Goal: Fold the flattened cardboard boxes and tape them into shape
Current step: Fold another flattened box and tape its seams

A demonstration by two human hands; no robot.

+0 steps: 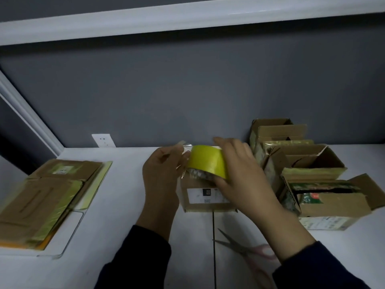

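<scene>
- The right hand (239, 170) grips the yellow tape roll (206, 161); the left hand (160, 170) pinches the free end (184, 149) just left of it.
- The box (208, 200) sits on the counter (125, 205) directly below both hands, long axis left-right, parallel to the tape.

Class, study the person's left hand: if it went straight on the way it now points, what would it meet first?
Probably the yellow tape roll, gripped by the right hand. The left hand, pinching the loose tape end, points forward and rightward at it. Depth is unclear, so it might pass behind.
</scene>
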